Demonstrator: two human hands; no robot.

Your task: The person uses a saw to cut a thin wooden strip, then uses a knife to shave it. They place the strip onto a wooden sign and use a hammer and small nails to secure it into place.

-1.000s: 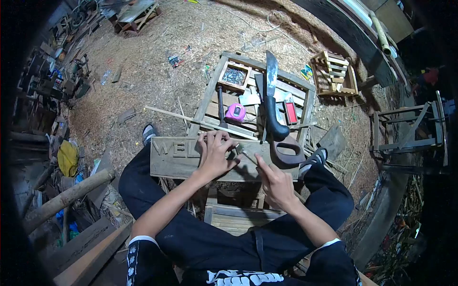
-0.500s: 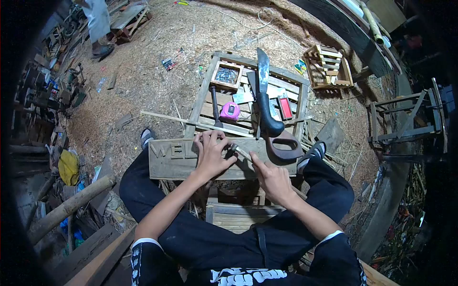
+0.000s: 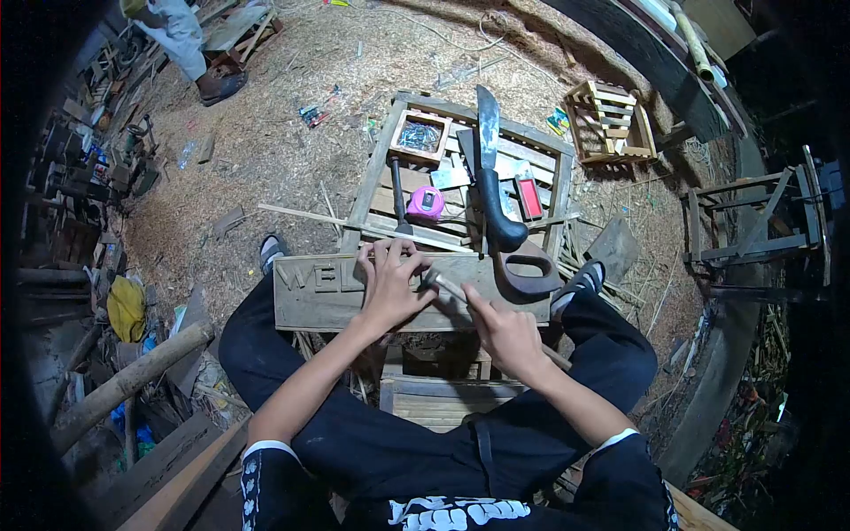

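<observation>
As far as I can see, right hand (image 3: 500,329) fingers are clenched round a thin tool (image 3: 447,286), its tip by the left thumb. Left hand (image 3: 390,285) fingers are spread, pressing the plank (image 3: 310,305) down across the knees and grasping nothing I can make out. Letters WEL (image 3: 310,278) are cut at the plank's left end; right of the hands looks bare, so I'd judge under half done. Machete (image 3: 490,168) and pink tape measure (image 3: 425,203) lie beyond on the pallet (image 3: 376,177)

1 head-worn view, facing down, close over lap, fisheye-wide
</observation>
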